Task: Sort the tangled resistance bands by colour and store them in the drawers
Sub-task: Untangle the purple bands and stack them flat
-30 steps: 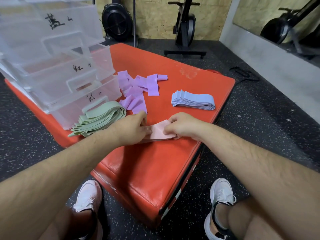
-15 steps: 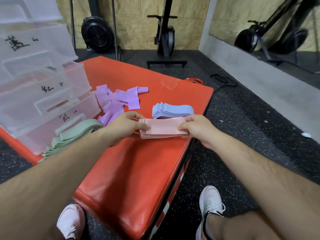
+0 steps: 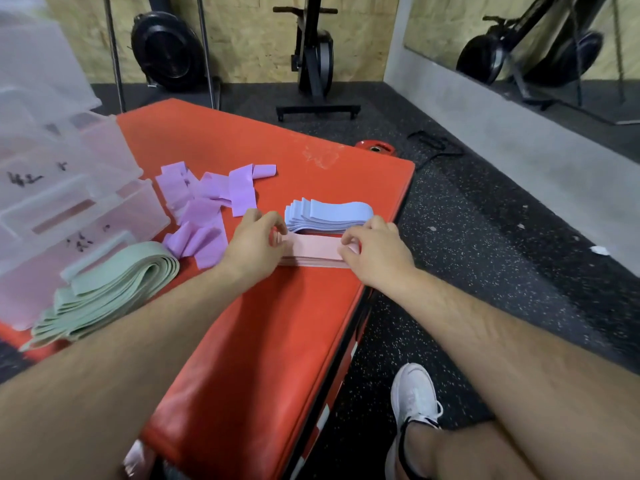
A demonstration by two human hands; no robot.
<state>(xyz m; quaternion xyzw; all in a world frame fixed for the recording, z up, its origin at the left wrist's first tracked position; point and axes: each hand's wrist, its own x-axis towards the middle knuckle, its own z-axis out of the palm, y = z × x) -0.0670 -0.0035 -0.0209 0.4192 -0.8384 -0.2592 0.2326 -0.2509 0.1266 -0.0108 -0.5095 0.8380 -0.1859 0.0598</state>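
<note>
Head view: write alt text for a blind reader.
The left hand and right hand each grip an end of a pink band stack on a red mat. Nearby lie a blue stack, green stack, loose purple bands and clear drawers.

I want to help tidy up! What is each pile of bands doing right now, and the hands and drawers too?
pink bands: flat stack on the red mat, held at both ends.
left hand: pinches the stack's left end.
right hand: grips its right end.
blue bands: neat stack, untouched.
purple bands: loose jumble.
green bands: stacked beside the drawers.
drawers: lower ones stick out further.
</note>
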